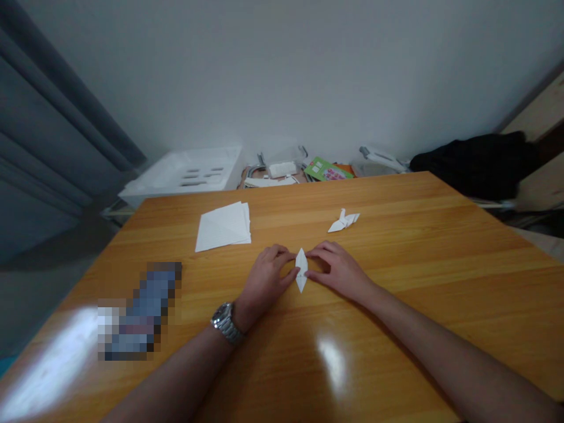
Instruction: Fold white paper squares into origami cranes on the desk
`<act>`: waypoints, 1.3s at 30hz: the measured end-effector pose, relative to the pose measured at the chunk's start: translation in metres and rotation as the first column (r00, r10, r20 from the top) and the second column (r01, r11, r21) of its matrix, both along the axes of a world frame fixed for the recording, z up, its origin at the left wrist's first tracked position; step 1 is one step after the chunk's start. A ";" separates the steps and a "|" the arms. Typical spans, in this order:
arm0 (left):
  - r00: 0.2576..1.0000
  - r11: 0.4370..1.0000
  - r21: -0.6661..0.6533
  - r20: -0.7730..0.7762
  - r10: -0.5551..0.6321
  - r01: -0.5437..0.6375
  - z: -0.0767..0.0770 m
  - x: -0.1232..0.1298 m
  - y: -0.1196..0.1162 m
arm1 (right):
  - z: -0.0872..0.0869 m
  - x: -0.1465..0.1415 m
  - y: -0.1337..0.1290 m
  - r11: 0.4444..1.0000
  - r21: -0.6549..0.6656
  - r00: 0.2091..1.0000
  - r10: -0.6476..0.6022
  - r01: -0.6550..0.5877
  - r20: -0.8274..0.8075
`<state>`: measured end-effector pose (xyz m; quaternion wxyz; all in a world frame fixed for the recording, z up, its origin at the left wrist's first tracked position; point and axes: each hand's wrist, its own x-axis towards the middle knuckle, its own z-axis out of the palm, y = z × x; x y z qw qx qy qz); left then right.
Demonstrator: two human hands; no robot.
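Note:
A small piece of white folded paper point(301, 262), long and pointed at both ends, lies on the wooden table between my hands. My left hand point(269, 271), with a metal watch point(226, 322) on its wrist, pinches the left side of the paper with thumb and fingers. From the other side, my right hand point(335, 268) has its thumb and fingertips on the paper's right edge. Just beyond my right hand sits a folded white paper bird point(344, 221) with a raised neck and spread wings.
The table point(396, 282) carries a stack of white paper sheets point(224, 226) at back left and a pixelated dark object point(145, 311) at left. Behind its far edge are a white tray point(189, 170), a green book point(326, 169) and black cloth point(476, 164). A grey curtain point(53, 111) hangs left.

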<state>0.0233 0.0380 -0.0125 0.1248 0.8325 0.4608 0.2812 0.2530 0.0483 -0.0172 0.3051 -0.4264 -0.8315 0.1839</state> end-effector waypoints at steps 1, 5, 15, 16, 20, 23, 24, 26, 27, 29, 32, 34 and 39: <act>1.000 1.000 -0.002 0.008 -0.004 0.004 0.000 0.000 0.000 | -0.001 0.000 0.000 1.000 -0.002 1.000 -0.002 0.002 -0.002; 0.999 0.999 -0.021 0.048 -0.023 0.024 0.000 0.000 0.002 | -0.001 0.000 0.000 1.000 -0.004 1.000 -0.001 0.001 -0.012; 0.989 0.993 -0.069 0.119 -0.083 0.092 0.000 -0.001 0.005 | -0.001 -0.001 0.001 1.000 -0.018 1.000 0.002 -0.003 -0.020; 0.989 0.993 -0.071 0.123 -0.086 0.095 -0.001 -0.001 0.005 | -0.001 -0.001 0.001 1.000 -0.018 1.000 0.007 -0.008 -0.022; 0.987 0.990 -0.081 0.121 -0.101 0.112 -0.002 -0.001 0.008 | -0.001 -0.001 0.001 0.999 -0.017 0.998 0.026 -0.027 -0.049; 0.984 0.989 -0.065 0.132 -0.120 0.130 -0.003 -0.001 0.009 | -0.003 -0.001 0.002 0.999 -0.034 0.997 0.033 -0.035 -0.072; 0.983 0.989 -0.059 0.134 -0.127 0.136 -0.004 -0.001 0.009 | -0.003 -0.002 0.002 0.998 -0.040 0.996 0.034 -0.038 -0.077; 0.983 0.989 -0.053 0.125 -0.132 0.139 -0.005 -0.001 0.009 | -0.003 -0.002 0.003 0.998 -0.050 0.996 0.037 -0.042 -0.081; 0.985 0.989 -0.053 0.116 -0.128 0.135 -0.005 -0.002 0.009 | -0.002 -0.002 0.003 0.998 -0.053 0.996 0.040 -0.045 -0.081; 0.988 0.991 -0.049 0.095 -0.119 0.124 -0.006 -0.002 0.008 | -0.001 -0.003 0.002 0.997 -0.053 0.996 0.045 -0.050 -0.077; 0.988 0.990 -0.041 0.084 -0.132 0.135 -0.006 -0.003 0.008 | 0.000 -0.004 0.002 0.997 -0.053 0.996 0.049 -0.053 -0.070; 0.986 0.989 -0.045 0.092 -0.137 0.142 -0.006 -0.003 0.009 | 0.000 -0.004 0.001 0.997 -0.050 0.997 0.052 -0.055 -0.063; 0.987 0.989 -0.071 0.104 -0.120 0.128 -0.004 -0.003 0.009 | 0.001 -0.004 0.001 0.997 -0.049 0.997 0.054 -0.057 -0.056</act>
